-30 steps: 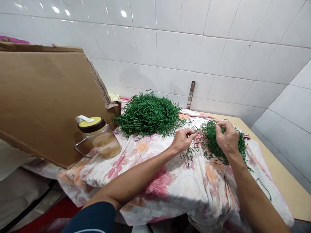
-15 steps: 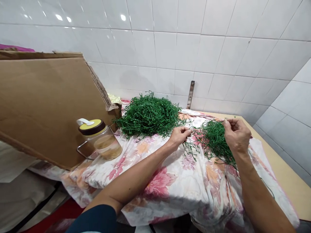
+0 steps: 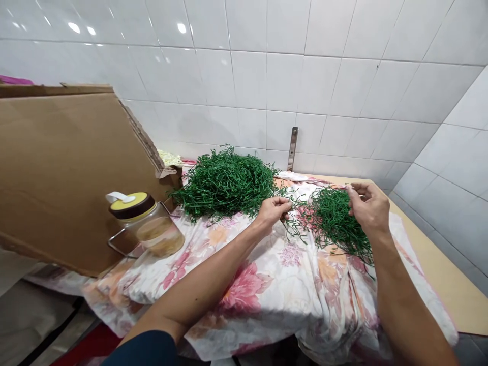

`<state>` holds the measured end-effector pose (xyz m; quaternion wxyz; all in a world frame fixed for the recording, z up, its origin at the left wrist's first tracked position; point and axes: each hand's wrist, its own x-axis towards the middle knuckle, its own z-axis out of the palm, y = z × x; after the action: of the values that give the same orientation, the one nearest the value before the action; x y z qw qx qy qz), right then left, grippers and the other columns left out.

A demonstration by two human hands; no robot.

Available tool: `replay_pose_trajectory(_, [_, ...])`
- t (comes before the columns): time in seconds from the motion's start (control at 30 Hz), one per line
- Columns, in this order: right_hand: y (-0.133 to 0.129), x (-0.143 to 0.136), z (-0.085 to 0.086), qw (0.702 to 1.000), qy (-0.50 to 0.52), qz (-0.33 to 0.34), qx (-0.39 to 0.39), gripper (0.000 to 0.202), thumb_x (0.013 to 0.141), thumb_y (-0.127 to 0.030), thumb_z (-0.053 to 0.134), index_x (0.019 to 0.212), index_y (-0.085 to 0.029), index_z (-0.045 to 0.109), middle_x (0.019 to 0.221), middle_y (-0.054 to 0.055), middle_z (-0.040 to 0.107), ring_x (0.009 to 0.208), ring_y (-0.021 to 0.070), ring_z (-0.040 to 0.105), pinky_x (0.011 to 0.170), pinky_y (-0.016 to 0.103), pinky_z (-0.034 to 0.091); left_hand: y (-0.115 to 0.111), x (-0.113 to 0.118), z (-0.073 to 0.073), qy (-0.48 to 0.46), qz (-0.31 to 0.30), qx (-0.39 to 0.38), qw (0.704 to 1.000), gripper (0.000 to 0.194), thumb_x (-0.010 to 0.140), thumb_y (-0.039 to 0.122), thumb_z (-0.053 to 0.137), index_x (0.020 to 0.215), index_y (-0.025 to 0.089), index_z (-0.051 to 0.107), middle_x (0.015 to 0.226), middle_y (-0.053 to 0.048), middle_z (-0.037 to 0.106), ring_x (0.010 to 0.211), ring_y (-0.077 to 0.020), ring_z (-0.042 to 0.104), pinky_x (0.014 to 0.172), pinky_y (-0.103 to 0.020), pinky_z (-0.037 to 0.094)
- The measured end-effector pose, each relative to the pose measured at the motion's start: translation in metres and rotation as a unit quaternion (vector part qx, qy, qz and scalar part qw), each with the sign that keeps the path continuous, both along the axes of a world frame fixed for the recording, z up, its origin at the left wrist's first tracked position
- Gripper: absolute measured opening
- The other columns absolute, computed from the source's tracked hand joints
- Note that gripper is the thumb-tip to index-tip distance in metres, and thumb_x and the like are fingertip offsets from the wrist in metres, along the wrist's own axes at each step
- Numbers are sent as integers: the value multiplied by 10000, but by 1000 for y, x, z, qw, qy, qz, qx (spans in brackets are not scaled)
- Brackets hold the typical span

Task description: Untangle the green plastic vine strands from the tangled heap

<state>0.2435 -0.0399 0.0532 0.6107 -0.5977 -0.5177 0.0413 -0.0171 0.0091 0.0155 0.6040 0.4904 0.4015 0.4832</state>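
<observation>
My left hand (image 3: 275,209) pinched thin green stems (image 3: 296,230) between the piles on the floral cloth (image 3: 290,284); my right, fingers nearly closed, was at the right pile (image 3: 335,218), contents unclear. White tiled walls (image 3: 247,76) rose beyond.

Bare cloth (image 3: 282,284) fronts both green piles (image 3: 229,183) (jar (image 3: 152,223) blocks the left).
</observation>
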Motion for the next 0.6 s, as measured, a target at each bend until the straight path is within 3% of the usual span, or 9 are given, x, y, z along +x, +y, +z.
replay_pose_trajectory(0.1, [-1,4,-1,987,-137,-75,-27,327,819,-362,694,1068,-154,735,944,112,767,629,187,629,668,362,550,-4,2,5,-14,-12,-10,1000,242,686,217,837,833,96,687,728,-21,674,511,-83,615,506,-205,438])
replay_pose_trajectory(0.17, [-7,-2,3,980,-178,-90,-23,266,847,-360,669,1000,-162,758,894,105,769,673,208,640,758,394,543,-6,3,7,-10,-16,-10,1000,208,695,151,809,860,93,697,723,-24,680,520,-96,636,507,-206,447])
replay_pose_trajectory(0.23, [-14,-16,8,986,-160,-53,-5,248,896,-387,635,950,-180,761,827,80,757,670,207,644,736,372,539,-9,5,8,1,-19,2,1000,182,711,108,777,875,92,700,705,-23,681,529,-106,653,505,-202,453])
replay_pose_trajectory(0.3, [-23,-36,11,989,-141,26,27,262,934,-416,611,973,-197,750,846,68,752,679,201,649,679,340,536,-12,8,8,16,-23,24,999,157,726,99,763,870,96,699,701,-21,682,531,-107,658,504,-197,461])
replay_pose_trajectory(0.43, [-30,-71,6,957,-216,193,13,213,960,-379,611,1041,-223,731,1013,70,754,706,185,652,692,330,538,-17,11,5,36,-24,80,996,152,735,153,778,858,108,701,770,-25,701,536,-94,650,518,-202,489])
replay_pose_trajectory(0.6, [-18,-73,-12,934,-289,206,-33,153,954,-299,605,990,-222,732,967,68,763,830,226,693,784,348,517,-18,11,5,12,-20,79,997,204,704,206,807,840,111,689,731,-12,675,542,-93,621,532,-221,493])
